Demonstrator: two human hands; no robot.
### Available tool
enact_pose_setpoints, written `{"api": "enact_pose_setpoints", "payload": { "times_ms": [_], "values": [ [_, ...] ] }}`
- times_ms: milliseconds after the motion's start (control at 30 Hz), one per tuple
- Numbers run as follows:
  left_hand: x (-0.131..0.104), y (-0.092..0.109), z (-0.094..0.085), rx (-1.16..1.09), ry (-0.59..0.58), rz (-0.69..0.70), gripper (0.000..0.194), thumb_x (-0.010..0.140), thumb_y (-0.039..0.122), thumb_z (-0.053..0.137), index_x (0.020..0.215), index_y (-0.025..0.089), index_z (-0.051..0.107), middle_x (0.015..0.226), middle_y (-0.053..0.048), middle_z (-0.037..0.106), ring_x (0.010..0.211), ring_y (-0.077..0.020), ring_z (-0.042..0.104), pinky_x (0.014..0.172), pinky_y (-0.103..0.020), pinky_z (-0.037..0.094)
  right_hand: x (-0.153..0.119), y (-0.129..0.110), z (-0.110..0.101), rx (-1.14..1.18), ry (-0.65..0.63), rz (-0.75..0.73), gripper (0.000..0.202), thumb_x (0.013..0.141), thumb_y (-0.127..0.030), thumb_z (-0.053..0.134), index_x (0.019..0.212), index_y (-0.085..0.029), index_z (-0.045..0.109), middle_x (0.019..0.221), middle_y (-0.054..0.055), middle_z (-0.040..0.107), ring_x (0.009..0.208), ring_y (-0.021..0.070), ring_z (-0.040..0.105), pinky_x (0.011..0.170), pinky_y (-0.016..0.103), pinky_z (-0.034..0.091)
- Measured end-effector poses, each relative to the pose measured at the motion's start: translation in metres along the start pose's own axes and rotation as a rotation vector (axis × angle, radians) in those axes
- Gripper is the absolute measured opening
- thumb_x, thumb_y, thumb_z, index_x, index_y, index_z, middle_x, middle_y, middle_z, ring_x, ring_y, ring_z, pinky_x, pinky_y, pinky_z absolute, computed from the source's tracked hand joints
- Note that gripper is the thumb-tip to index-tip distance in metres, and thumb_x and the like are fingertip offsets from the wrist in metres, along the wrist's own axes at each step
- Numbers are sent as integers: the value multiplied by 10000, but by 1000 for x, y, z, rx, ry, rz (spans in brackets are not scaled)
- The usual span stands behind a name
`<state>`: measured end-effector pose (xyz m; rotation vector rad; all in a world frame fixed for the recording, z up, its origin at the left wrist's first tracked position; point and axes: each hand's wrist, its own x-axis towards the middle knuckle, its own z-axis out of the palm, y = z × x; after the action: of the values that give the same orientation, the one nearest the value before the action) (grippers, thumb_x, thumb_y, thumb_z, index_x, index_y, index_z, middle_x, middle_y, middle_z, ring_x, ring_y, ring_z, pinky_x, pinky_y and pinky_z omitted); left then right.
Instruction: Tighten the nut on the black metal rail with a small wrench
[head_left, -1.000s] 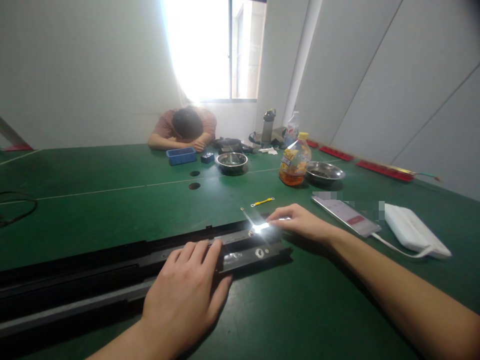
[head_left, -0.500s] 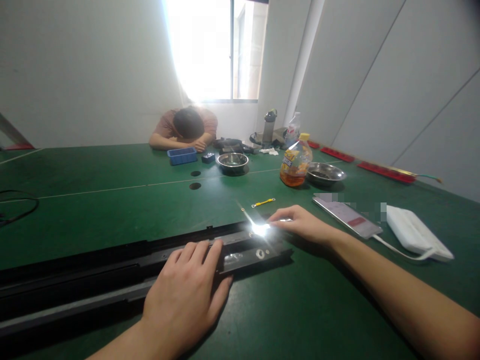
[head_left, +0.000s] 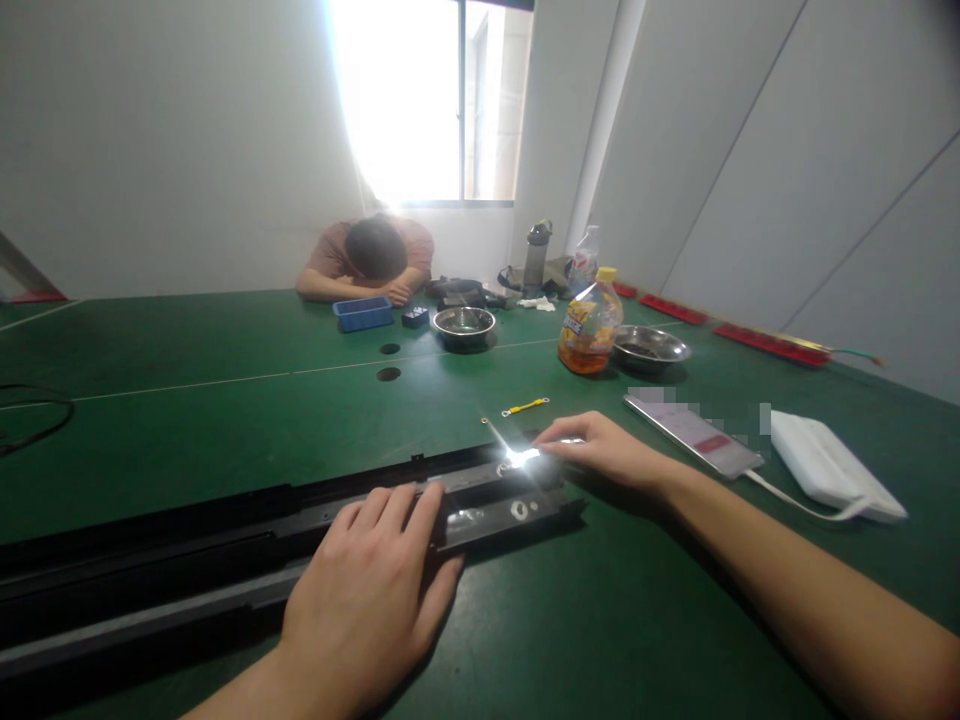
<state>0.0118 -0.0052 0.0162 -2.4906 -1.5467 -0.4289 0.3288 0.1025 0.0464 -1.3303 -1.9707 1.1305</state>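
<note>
Long black metal rails point(head_left: 300, 530) lie side by side on the green table, running off the left edge of the view. My left hand point(head_left: 371, 580) is laid across the near rail, fingers over its top and thumb down its near side, holding it. At the right end, my right hand point(head_left: 600, 450) is closed in a pinch beside a glaring shiny spot point(head_left: 521, 456). A bit of shiny metal shows by its fingers, but glare hides what it is. Just beyond lie a yellow wire with ring terminals point(head_left: 526, 407) and a small brass-coloured ring point(head_left: 484, 421).
A phone point(head_left: 694, 435) cabled to a white power bank point(head_left: 836, 470) lies right of my right arm. Farther back stand an orange drink bottle point(head_left: 589, 330), steel bowls point(head_left: 464, 325) and a blue bin point(head_left: 364, 313). A person point(head_left: 367, 260) rests head on arms across the table.
Both hands keep almost the same place on the rails. The whole view has shifted very slightly; nothing was taken up or let go.
</note>
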Motion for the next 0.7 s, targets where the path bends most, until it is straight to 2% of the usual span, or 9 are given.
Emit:
{"api": "enact_pose_setpoints", "payload": {
  "times_ms": [400, 533, 700],
  "values": [
    [-1, -1, 2, 10, 35, 19, 537, 980, 501, 544, 1450, 242, 552, 1302, -85, 695, 1135, -281, 642, 966, -487, 519, 0, -1, 3, -28, -9, -19, 338, 874, -477, 768, 998, -181, 872, 1092, 120, 837, 1034, 304, 752, 987, 425, 525],
    [0, -2, 2, 19, 55, 34, 539, 969, 507, 560, 1440, 246, 562, 1306, -78, 700, 1134, -280, 649, 966, -478, 518, -1, 1, 0, 3, 25, 20, 362, 872, -488, 767, 1016, -170, 865, 1102, 126, 836, 1031, 304, 753, 986, 427, 528],
    [1, -4, 4, 35, 67, 49, 555, 956, 521, 574, 1440, 250, 571, 1304, -71, 710, 1116, -277, 663, 953, -465, 517, -1, 1, -2, -4, 3, 24, 327, 867, -477, 774, 989, -189, 870, 1084, 116, 840, 1026, 308, 757, 994, 434, 533]
  ]
}}
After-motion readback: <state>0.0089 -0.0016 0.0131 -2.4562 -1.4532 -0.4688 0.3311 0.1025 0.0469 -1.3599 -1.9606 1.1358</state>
